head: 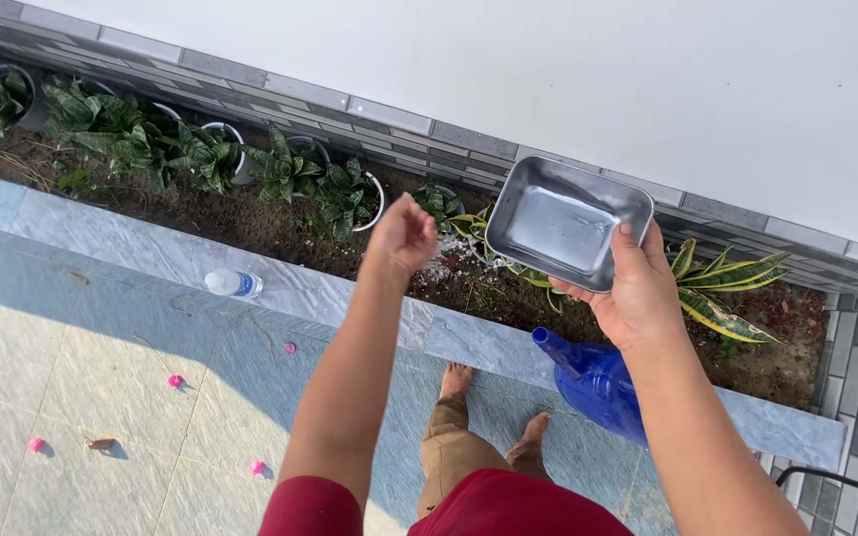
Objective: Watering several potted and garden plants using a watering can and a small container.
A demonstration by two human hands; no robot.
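My right hand (634, 294) grips a rectangular metal tray (558, 220) by its near edge, held tilted above the planting bed. My left hand (403, 235) hovers over the soil with its fingers pinched together; whether anything is between them I cannot tell. White grains lie scattered on the soil (441, 268) just below that hand. Small potted snake plants (348, 196) stand in a row in the bed.
A blue watering can (596, 380) rests on the grey stone ledge (479, 342) under my right arm. A clear plastic bottle (231, 284) lies on the ledge to the left. Yellow-edged plants (722, 288) grow at right. Pink petals dot the tiled floor (101, 397). My bare feet stand by the ledge.
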